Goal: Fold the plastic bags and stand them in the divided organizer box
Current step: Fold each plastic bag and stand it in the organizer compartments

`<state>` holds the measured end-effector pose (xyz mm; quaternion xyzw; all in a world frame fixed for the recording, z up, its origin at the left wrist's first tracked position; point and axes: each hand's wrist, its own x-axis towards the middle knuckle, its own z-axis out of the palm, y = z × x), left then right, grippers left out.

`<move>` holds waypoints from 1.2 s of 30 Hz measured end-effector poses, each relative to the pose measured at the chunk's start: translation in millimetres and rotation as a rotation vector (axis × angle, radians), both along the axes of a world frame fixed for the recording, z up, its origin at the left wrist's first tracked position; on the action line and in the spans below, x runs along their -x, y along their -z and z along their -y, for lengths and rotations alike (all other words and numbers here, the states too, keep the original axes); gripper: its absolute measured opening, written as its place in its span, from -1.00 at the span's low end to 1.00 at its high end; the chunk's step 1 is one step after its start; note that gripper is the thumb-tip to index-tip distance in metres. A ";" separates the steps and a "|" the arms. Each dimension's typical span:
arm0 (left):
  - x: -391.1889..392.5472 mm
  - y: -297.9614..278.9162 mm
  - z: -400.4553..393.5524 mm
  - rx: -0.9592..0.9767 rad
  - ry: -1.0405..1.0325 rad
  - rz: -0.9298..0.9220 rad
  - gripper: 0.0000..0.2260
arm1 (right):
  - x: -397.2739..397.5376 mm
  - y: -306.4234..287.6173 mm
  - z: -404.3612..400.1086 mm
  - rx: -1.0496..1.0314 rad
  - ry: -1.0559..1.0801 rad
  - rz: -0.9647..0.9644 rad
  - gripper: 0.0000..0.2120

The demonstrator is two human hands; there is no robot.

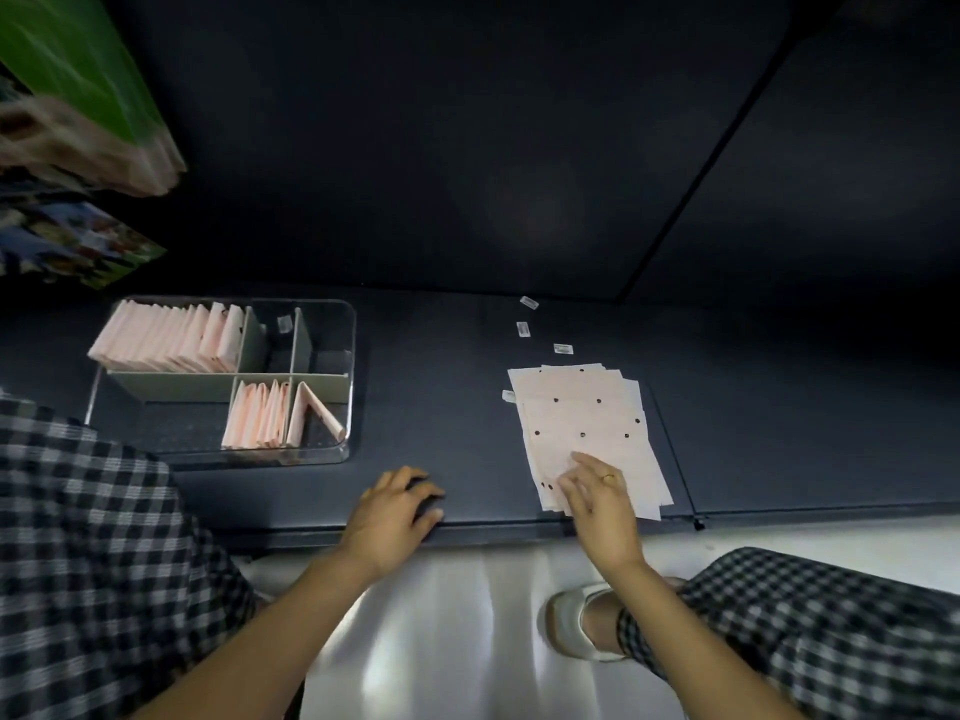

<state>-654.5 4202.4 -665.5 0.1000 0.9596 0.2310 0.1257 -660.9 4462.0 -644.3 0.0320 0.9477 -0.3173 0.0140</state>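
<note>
Head view: a fanned stack of pale pink, black-dotted plastic bags (587,423) lies flat on the dark tabletop (441,366), well right of the clear divided organizer box (349,387). The right hand (597,498) rests on the stack's near edge with fingers loosely spread, nothing being gripped. The left hand (392,511) rests curled on the table, holding nothing. The bags are judged light, limp and slippery; the top sheet is best pinched at a near corner.

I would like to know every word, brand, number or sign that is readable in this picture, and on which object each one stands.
No text can be read here.
Small white stickers on the dark table: printed marks, too small and blurred to read.
Sticker in the organizer box: also unreadable.
Flat bags under the right hand: only black dots, no words.
Colourful packages at far left: blurred pictures, no legible lettering.
</note>
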 end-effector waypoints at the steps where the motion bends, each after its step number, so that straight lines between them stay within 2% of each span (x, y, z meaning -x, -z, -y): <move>1: 2.1 -2.4 -4.8 -0.039 0.009 -0.012 -0.66 | 2.6 -6.8 8.3 -0.003 -0.053 -0.002 -0.85; 6: 8.0 -12.6 -31.3 -0.271 0.066 0.008 -0.47 | 8.5 -32.7 53.9 0.047 -0.329 0.198 -0.86; 7: 7.3 -11.9 -34.7 -0.318 0.043 0.035 -0.48 | 8.7 -34.8 61.3 0.076 -0.355 0.227 -0.86; 9: 6.3 -10.9 -38.8 -0.334 -0.003 0.045 -0.68 | 10.4 -35.8 69.9 0.171 -0.367 0.305 -0.85; 11: 8.1 -9.4 -37.7 -0.327 -0.064 0.075 -0.90 | 14.3 -36.5 69.7 0.268 -0.350 0.399 -0.85; 13: 9.6 -7.2 -33.5 -0.430 -0.142 0.154 -0.79 | 21.2 -39.1 60.5 0.331 -0.320 0.472 -0.84; 16: 13.7 -6.5 -28.6 -0.591 -0.295 0.213 -0.75 | 35.8 -41.8 30.1 0.312 -0.274 0.588 -0.76; 20: 25.4 -2.4 -27.7 -0.695 -0.503 0.148 -0.71 | 46.2 -41.2 -12.7 0.414 -0.225 0.708 -0.69; 23: 33.0 3.4 -29.6 -0.740 -0.586 0.128 -0.71 | 49.4 -26.6 -16.2 0.605 -0.060 0.635 -0.79; 25: 36.0 5.8 -31.3 -0.749 -0.595 0.145 -0.80 | 52.0 -12.6 -9.2 0.574 0.088 0.523 -0.80; 27: 37.7 5.4 -33.7 -0.732 -0.612 0.139 -0.96 | 53.7 1.0 -1.2 0.489 0.159 0.469 -0.80; 30: 34.2 4.0 -34.7 -0.540 -0.594 -0.042 -0.76 | 55.7 17.0 5.3 0.392 0.235 0.431 -0.78; 32: 27.3 0.6 -36.5 -0.377 -0.442 -0.192 -0.75 | 57.5 24.2 8.0 0.293 0.261 0.401 -0.78; 36: 10.3 3.7 -44.7 -0.168 -0.008 -0.396 -0.76 | 62.6 34.7 9.3 0.163 0.267 0.376 -0.82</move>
